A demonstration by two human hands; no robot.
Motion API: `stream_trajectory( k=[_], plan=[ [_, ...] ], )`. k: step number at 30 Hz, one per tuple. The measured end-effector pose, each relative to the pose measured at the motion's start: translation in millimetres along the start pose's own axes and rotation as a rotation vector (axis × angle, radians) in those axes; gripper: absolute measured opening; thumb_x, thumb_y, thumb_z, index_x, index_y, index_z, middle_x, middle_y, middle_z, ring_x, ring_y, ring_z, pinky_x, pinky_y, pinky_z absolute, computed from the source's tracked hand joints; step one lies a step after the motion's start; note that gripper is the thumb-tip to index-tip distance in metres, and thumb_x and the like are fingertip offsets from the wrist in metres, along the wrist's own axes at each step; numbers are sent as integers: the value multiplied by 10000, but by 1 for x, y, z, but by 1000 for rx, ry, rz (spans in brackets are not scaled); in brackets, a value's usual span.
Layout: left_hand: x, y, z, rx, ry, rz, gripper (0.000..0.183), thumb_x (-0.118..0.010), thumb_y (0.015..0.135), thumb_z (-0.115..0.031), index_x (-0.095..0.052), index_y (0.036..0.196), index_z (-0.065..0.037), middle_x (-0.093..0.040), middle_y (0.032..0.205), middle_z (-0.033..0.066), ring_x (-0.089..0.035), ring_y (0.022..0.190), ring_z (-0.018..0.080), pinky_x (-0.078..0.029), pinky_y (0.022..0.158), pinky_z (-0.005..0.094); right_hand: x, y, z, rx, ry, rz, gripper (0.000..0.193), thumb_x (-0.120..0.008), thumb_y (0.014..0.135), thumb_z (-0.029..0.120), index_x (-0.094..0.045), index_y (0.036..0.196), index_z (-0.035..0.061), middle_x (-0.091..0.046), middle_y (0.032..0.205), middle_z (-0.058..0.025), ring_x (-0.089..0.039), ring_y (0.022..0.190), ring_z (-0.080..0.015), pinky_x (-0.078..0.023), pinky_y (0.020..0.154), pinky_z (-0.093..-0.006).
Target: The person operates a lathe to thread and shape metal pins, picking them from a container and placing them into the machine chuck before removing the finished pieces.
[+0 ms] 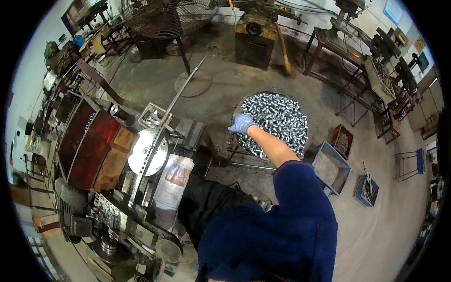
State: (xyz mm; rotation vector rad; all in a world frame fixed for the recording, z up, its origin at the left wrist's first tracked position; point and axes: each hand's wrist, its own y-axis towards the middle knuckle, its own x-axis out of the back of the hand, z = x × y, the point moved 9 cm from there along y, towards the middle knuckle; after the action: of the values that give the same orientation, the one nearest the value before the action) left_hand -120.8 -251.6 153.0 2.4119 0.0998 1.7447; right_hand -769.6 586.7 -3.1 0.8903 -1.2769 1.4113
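My right arm, in a dark blue short sleeve, reaches forward. On its end, my right hand (242, 123) wears a pale blue-grey glove and is at the left edge of a broad heap of short, shiny metal sleeves (277, 120). The hand looks closed, its fingers curled under and mostly hidden, so I cannot make out what is in them. The heap fills a round container (233, 113) whose rim shows at the left. My left hand is not in view.
At left stands a machine with a red-brown housing (87, 141), a bright round plate (148, 152) and a long metal bar (188, 80). A printed sheet (174, 181) lies beside it. Right of the heap are a grey bin (345, 181), a red-brown box (347, 129) and a small blue bin (369, 202).
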Motion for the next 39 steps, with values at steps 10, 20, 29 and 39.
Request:
stream_trajectory(
  k=[10, 20, 29, 39],
  plan=[
    [75, -200, -300, -473, -933, 576, 336, -481, 900, -247, -566, 1080, 23, -589, 1024, 99, -542, 879, 136, -436, 754, 265, 132, -168, 268, 950, 746, -270, 309, -699, 661, 364, -697, 850, 120, -502, 1187, -198, -480, 1075, -362, -372, 939, -428],
    [-9, -332, -427, -337, -1362, 1449, 416, -542, 861, -389, -631, 916, 14, -607, 731, 32, -538, 654, 85, -430, 595, 215, 151, -316, 410, 1555, 658, -324, 345, -709, 625, 331, -641, 863, 90, -394, 1269, -202, -440, 1061, -389, -403, 854, -439],
    [-36, -307, -404, -806, -894, 1391, 405, -576, 832, -417, -633, 764, -22, -559, 567, 17, -522, 486, 92, -414, 456, 216, 141, -336, 435, 1781, 493, -101, 193, -713, 656, 255, -638, 722, 89, -579, 833, -115, -542, 770, -284, -449, 659, -371],
    [-3, -263, -366, -565, -1114, 1524, 295, -600, 819, -307, -646, 837, -16, -594, 643, 17, -533, 565, 75, -413, 526, 202, 134, -379, 489, 2001, 217, 201, 208, -674, 677, 308, -666, 771, 123, -575, 969, -135, -531, 836, -306, -444, 743, -389]
  ],
)
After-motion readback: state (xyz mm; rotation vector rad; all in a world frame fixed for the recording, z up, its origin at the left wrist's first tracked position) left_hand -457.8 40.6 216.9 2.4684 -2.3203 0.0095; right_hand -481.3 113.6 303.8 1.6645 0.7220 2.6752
